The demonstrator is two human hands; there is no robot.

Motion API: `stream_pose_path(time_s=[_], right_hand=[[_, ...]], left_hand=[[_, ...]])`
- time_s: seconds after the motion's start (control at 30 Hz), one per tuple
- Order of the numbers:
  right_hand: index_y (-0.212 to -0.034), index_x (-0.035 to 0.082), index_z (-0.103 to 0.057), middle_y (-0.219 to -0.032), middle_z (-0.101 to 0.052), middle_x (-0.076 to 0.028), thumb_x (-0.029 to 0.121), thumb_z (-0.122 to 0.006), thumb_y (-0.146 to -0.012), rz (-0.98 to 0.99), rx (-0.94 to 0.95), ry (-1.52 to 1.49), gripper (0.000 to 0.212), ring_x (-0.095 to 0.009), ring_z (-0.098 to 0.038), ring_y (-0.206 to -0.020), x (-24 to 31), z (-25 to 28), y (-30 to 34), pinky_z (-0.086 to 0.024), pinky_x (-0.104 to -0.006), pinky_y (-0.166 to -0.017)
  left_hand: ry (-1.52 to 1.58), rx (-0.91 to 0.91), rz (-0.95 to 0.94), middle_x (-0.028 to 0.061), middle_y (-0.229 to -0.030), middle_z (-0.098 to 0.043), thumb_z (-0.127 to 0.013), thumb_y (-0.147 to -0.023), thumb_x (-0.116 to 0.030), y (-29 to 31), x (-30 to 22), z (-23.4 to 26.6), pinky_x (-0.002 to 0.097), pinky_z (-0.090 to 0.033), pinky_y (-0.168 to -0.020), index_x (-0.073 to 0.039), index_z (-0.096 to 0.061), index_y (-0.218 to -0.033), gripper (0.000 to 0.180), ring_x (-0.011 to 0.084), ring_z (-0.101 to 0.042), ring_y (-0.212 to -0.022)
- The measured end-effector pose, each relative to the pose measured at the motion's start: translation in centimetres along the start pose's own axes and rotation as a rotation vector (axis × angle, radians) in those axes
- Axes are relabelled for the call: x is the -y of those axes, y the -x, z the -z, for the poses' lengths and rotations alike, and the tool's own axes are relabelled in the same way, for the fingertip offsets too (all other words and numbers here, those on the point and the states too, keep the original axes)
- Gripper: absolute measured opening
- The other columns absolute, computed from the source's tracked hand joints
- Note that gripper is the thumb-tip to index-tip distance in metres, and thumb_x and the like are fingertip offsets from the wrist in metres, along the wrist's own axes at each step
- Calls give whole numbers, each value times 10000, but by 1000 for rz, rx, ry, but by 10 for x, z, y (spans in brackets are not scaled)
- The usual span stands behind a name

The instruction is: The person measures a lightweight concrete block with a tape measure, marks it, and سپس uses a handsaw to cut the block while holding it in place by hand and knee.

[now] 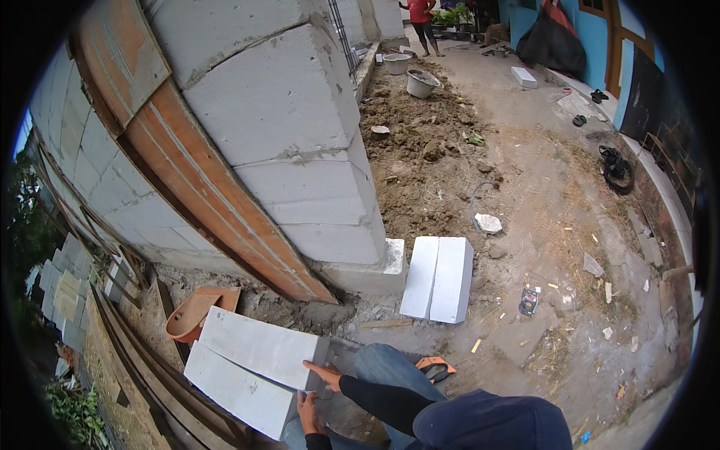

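Two long white blocks, the farther block (pixel 266 341) and the nearer block (pixel 238 394), lie side by side at the lower left of the frame. They look stiff and fairly heavy, with dry, grippy faces and corners likely to chip; both hands under opposite ends would probably hold one best. The right hand (pixel 324 375) has its fingers stretched out, against the farther block's right end, gripping nothing. The left hand (pixel 308 414) has bent fingers just beside the nearer block's right corner; whether they grip anything, I cannot tell.
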State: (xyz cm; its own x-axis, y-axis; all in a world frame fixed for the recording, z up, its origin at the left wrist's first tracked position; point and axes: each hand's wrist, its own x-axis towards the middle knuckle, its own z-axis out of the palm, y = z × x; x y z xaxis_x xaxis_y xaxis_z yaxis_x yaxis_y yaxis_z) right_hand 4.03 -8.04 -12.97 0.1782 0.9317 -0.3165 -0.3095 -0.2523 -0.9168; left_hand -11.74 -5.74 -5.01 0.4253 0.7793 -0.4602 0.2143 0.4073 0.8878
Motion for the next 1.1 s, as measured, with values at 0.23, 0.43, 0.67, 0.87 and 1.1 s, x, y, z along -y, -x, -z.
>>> stream_pose_path(time_s=[0.23,0.43,0.67,0.87,1.1], right_hand=[[-1637,19,-104,-1681,-249,-175,698,-804,-751,-343,-262,-536,1318,-353,-254,-1554,54,-11,13,-244,-593,-1229],[-1536,-54,-332,-1525,-480,-217,755,-798,-717,-116,-397,-319,1241,-339,-473,-1417,15,19,-13,-396,-449,-1158],[-1593,-24,-222,-1535,-482,-211,693,-864,-692,-126,-324,-353,1318,-338,-458,-1441,16,14,5,-373,-409,-1190],[-1575,-34,-261,-1540,-470,-215,675,-881,-679,-261,-492,-544,1300,-328,-470,-1432,4,25,-8,-399,-410,-1165],[-1453,-185,-372,-1487,-484,-307,673,-914,-606,-281,-544,-400,1322,-368,-522,-1375,18,11,-23,-482,-451,-1097]], left_hand=[[-47,-86,82,-9,-1007,-656,-667,-936,-186,14,-19,9,278,-443,-758,-16,-491,-1522,635,117,-588,-855],[-915,-6,-427,203,-1344,-631,-748,-933,-343,25,2,51,419,-451,-975,57,-666,-1201,488,315,-595,-1161],[-1603,-58,-351,328,-1631,-287,-589,-984,-609,155,5,73,624,-355,-1145,-70,-381,-1600,844,554,-323,-1457],[-1499,2,-129,435,-1632,-104,-735,-757,-774,194,26,65,629,-205,-1230,-42,-160,-1659,1296,599,-153,-1511],[-1306,-136,-103,401,-1639,-144,-806,-791,-614,193,25,53,621,-219,-1215,-30,-253,-1633,1164,566,-130,-1527]])
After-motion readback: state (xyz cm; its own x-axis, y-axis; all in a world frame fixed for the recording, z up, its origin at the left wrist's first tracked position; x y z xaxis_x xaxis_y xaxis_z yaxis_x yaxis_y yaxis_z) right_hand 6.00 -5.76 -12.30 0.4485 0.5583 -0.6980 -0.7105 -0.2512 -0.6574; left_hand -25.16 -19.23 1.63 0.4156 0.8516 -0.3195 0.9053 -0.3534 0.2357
